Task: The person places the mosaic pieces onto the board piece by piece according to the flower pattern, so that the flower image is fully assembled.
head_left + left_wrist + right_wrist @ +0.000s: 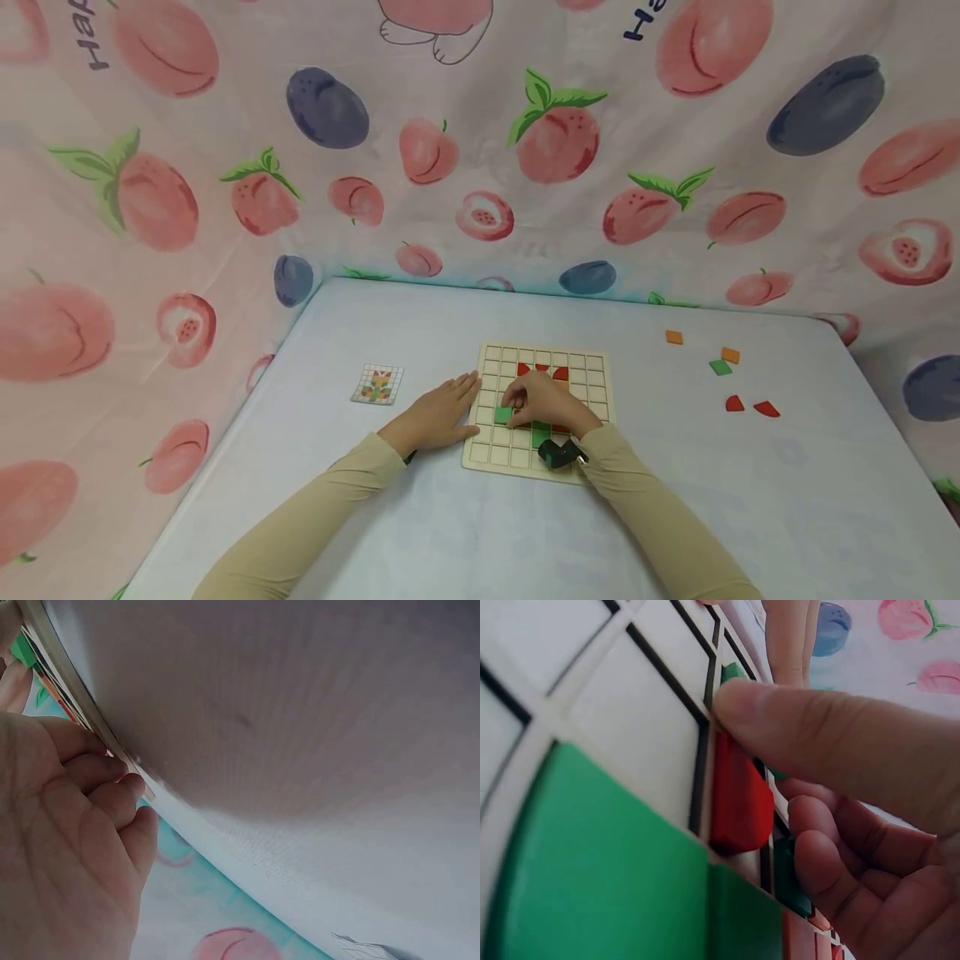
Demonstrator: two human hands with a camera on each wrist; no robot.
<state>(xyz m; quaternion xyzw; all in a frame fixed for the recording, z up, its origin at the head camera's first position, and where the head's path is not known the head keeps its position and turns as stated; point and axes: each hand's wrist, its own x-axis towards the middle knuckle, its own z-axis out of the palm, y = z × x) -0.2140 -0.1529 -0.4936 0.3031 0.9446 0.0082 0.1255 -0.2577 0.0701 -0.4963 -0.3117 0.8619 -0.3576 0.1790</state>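
Note:
A square wooden grid board [491,455] lies on the table, several of its cells filled with red, orange and green pieces. My left hand [438,414] rests flat by the board's left edge, its fingertips touching the rim [67,667]. Over the board, my right hand [546,400] pinches a green tile [503,414] with thumb and index finger at a cell on the left side. The right wrist view shows the thumb in front of this tile, beside a red rounded piece [739,799]; the index fingertip is hidden there. A larger green tile [600,877] sits nearer that camera.
A small pattern card [377,384] lies left of the board. To the right are loose orange tiles [674,337], a green tile [721,367] and two red rounded pieces [734,404]. Fruit-printed cloth [483,215] hangs behind and along the left of the table.

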